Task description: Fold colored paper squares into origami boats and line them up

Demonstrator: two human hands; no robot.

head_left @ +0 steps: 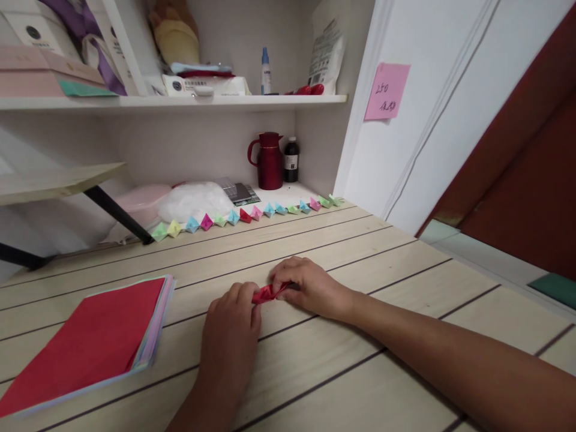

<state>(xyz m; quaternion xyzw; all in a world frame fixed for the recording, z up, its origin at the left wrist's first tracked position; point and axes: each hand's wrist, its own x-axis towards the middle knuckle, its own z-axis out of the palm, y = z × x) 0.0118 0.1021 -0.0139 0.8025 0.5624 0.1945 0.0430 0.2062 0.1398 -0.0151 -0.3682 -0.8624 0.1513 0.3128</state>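
Observation:
Between my two hands is a small piece of folded red paper (pixel 269 293), held just over the striped wooden table (pixel 315 372). My left hand (pixel 231 321) pinches its left end between thumb and fingers. At the other end, my right hand (pixel 306 285) grips the paper with thumb and fingertips, which hide part of it. To the left lies a stack of coloured paper (pixel 90 336) with a red sheet on top. Along the table's far edge runs a row of several small folded paper boats (pixel 245 216) in green, yellow, blue, pink and red.
Behind the row stand a red jug (pixel 270 162), a dark bottle (pixel 291 160) and a white plastic bag (pixel 195 202). A small raised stand (pixel 58 183) with black legs is at the left. Overhead, a white shelf (pixel 135 103) carries boxes and a glue bottle (pixel 266 75).

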